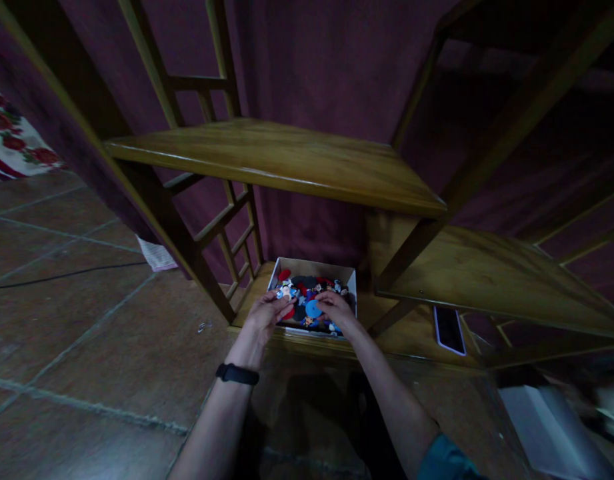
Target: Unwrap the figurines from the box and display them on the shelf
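A shallow cardboard box [337, 272] sits on the bottom shelf, filled with several small colourful toy figures [323, 288]. Over its left side, my left hand [267, 312] pinches a small blue-and-white toy figure [287, 292] between thumb and fingers. My right hand [335, 308] is over the right part of the box, its fingertips closed on the edge of a round blue disc [313, 309]. Red, black and blue pieces lie loosely mixed beneath both hands. Their exact shapes are too small and dark to make out.
Above the box runs a wooden middle shelf [267, 157], with a slatted side frame [227, 233] to the left. A phone [449, 330] lies on the lower shelf [401, 337] at right. A dark cable [71, 273] crosses the tiled floor [111, 360].
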Motion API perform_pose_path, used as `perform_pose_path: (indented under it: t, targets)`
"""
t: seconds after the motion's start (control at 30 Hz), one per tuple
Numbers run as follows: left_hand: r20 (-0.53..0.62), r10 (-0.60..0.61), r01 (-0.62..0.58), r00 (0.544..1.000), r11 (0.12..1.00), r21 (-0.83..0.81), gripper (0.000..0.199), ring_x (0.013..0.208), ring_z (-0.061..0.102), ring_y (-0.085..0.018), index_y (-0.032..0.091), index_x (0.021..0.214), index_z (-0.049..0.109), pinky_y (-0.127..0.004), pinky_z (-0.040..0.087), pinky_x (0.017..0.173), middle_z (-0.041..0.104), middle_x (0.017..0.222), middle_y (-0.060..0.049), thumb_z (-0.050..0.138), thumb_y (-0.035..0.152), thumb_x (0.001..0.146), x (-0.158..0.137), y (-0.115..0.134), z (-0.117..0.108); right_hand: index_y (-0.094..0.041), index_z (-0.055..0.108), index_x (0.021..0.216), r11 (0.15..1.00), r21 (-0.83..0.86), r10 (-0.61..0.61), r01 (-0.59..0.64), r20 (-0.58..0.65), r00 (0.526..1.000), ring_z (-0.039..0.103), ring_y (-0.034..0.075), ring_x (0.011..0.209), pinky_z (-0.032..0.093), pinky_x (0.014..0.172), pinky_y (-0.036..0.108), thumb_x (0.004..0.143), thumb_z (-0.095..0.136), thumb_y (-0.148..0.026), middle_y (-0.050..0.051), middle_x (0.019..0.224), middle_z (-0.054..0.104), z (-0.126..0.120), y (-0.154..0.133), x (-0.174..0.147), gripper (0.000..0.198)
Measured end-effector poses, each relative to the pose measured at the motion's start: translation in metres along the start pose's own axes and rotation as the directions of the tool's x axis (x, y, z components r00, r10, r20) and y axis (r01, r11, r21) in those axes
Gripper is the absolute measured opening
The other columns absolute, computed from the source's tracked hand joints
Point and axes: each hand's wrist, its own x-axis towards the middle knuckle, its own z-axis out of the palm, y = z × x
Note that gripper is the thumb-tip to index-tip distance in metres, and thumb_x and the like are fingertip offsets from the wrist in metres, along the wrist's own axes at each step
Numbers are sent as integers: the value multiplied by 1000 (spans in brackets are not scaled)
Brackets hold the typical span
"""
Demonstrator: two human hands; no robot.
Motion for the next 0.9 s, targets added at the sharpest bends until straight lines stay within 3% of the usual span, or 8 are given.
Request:
perform_pose_path:
  t: [0.13,0.3,0.4,0.57,0.63,0.77,0.9]
  targets:
    - [0,-11,11,1000,997,77,28,64,64,-11,14,82,65,-20,51,61,68,72,-2,74,6,57,0,-10,10,-18,58,79,988,154,-10,8,13,1000,59,14,64,51,54,27,57,68,-34,0,78,60,6,-10,-5,29]
    - [86,-50,46,995,998,53,34,69,65,-14,15,87,65,-28,53,67,69,79,-4,76,9,55,0,-22,16,-19,59,81,978,200,-64,58,24,998,59,14,67,53,57,28,59,67,-34,0,80,60,13,-5,-7,27]
    - [74,-35,29,997,997,73,40,70,65,-16,15,92,64,-30,54,66,69,82,-5,77,10,54,1,-26,18,-20,60,83,979,186,-89,81,37,995,59,14,69,53,60,29,61,64,-33,0,82,61,15,-2,-6,26]
    - [35,23,-28,999,988,152,41,64,63,-15,14,91,65,-27,52,61,68,77,-5,79,14,52,0,-28,22,-23,62,98,980,1,-200,200,-27,979,58,16,82,49,73,30,64,64,-29,2,93,63,10,-6,-6,35]
    - [52,72,-82,996,971,225,35,60,61,-13,13,84,67,-24,49,58,68,71,-4,79,16,51,-2,-28,24,-24,61,104,970,-34,-239,239,10,971,58,16,86,47,77,30,67,64,-31,3,99,63,6,-9,-7,38]
    - [121,193,-220,974,934,283,28,60,59,-12,12,71,68,-23,47,62,66,63,-1,79,12,45,-3,-31,29,-23,63,102,970,-30,-236,241,110,966,58,15,81,47,73,28,69,63,-33,2,92,65,3,-9,-4,35]
    - [135,180,-205,974,958,202,37,66,61,-13,11,79,67,-24,48,67,68,71,-4,80,10,44,-2,-32,27,-23,64,96,981,83,-182,176,80,980,59,16,80,47,68,27,66,65,-35,1,90,65,3,-9,-5,33]
